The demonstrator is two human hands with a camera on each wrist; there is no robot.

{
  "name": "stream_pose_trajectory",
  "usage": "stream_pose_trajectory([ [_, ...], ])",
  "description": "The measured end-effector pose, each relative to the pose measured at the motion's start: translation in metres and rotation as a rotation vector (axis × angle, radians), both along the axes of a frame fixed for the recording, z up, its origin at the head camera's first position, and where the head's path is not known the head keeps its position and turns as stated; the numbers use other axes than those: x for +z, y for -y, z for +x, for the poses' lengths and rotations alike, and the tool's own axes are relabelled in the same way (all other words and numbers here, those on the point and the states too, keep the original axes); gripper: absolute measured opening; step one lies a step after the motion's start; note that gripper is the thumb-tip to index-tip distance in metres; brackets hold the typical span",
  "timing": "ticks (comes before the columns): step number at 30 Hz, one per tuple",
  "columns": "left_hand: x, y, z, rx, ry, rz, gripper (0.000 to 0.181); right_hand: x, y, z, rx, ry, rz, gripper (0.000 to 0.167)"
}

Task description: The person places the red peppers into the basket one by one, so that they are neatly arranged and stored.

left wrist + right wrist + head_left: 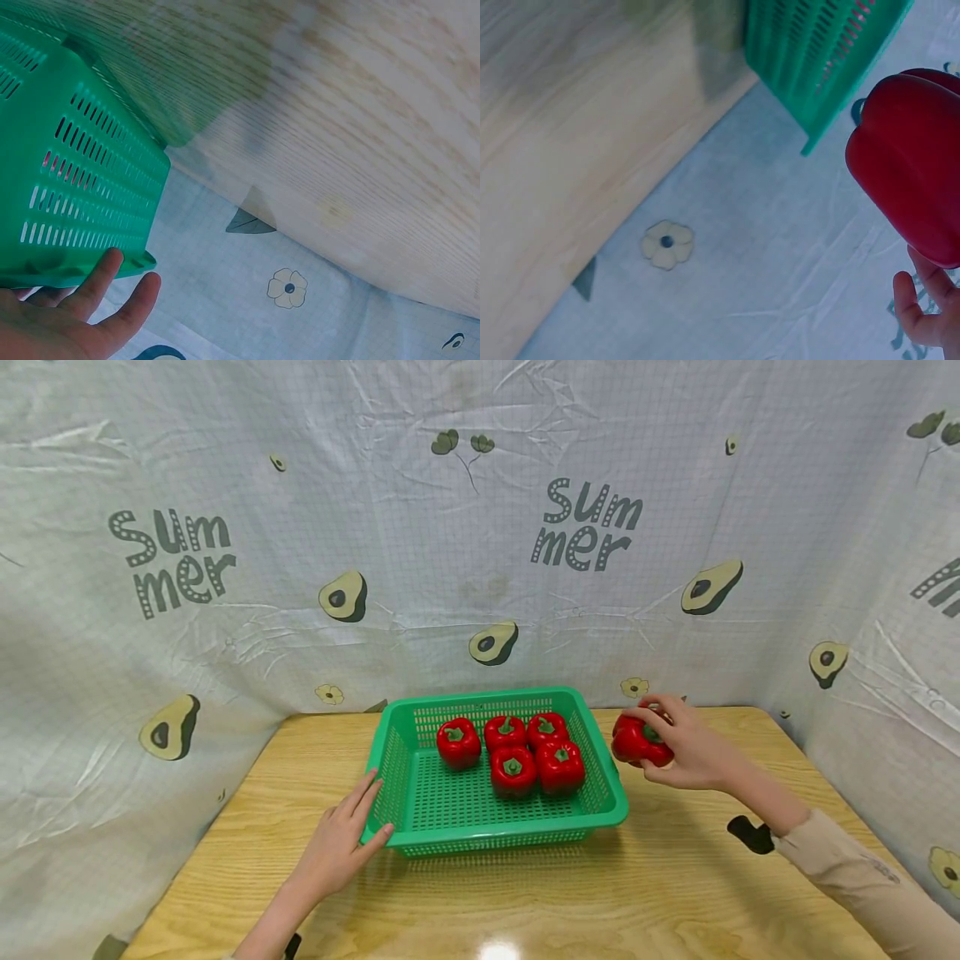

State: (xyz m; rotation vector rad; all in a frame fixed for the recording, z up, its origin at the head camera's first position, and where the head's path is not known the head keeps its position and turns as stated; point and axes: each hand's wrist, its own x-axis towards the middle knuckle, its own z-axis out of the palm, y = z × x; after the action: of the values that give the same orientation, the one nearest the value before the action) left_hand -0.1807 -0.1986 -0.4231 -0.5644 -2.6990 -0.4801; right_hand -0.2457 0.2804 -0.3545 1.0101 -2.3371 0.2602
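Observation:
A green plastic basket (495,842) stands on the wooden table with several red bell peppers in it, one pepper (458,743) a little apart on the left. My left hand (337,847) rests on the basket's left rim, its fingers fairly straight; the left wrist view shows the fingertips (112,259) against the rim. Right of the basket, my right hand (686,747) holds another red bell pepper (633,739) between thumb and fingers, above the table. In the right wrist view this pepper (911,161) looms large, and most of the hand lies outside the picture.
The wooden table (480,902) extends on both sides of the basket and in front of it. Behind it hangs a pale curtain (420,527) printed with avocados and lettering. A black patch (750,835) shows beside the right wrist.

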Motion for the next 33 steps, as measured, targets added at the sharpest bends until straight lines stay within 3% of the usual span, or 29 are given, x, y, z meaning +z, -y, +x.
stream_pose_trajectory([
  [9,0.000,0.000,0.000,-0.002,-0.002,0.001,0.060,0.016,0.027,0.001,0.075,0.010,0.090,0.051],
  [18,0.000,0.000,0.001,0.004,-0.005,0.002,0.060,0.031,0.066,-0.004,0.172,-0.055,0.209,0.048],
  [25,-0.002,0.000,0.000,0.004,-0.004,0.002,0.060,0.034,0.098,-0.007,0.250,-0.104,0.250,0.042],
  [33,-0.001,0.001,0.000,0.005,-0.006,0.002,0.061,0.033,0.133,-0.013,0.285,-0.106,0.306,0.048],
])
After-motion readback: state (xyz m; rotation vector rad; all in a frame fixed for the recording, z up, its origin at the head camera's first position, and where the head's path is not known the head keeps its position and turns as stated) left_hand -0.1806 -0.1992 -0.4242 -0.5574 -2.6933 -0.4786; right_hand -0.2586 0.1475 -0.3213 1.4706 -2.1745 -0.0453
